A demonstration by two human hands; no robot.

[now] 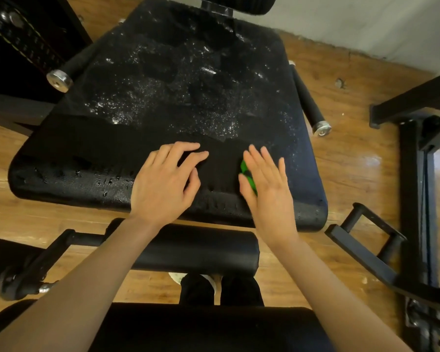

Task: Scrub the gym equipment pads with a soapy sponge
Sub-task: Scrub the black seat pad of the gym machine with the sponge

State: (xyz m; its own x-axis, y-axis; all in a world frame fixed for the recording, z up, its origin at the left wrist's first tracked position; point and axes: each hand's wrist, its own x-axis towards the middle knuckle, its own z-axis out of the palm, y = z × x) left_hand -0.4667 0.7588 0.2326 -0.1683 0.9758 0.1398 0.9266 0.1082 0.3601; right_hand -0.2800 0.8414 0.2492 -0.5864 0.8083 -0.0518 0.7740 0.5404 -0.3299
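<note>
Green sponge (247, 175) is peeking out from under the right hand (267, 185), sitting flat on the black seat pad (163, 97) near its front edge. Right fingers (258, 161) are lying straight and slightly spread over the sponge, pressing it down w/ the palm rather than curling round it — prob. so the whole face stays in contact w/ the vinyl while scrubbing. Left hand (167, 177) is resting on the pad just beside the right, fingers (186, 153) loosely bent, tips touching the surface, holding nothing; looks like it's bracing the body's lean over the machine.

Beyond both sets of fingers, the pad is carrying white suds and wet streaks, esp. toward the backrest end. Strip directly under and between the hands is looking darker and less foamy, so I'd judge the near edge is the part being worked now. Front rim below the left fingers is showing water drips.

Nearer than the wrists, a black roller pad (196, 250) is looking dry, likely not yet scrubbed. Wooden floor (346, 158) is showing either side.
</note>
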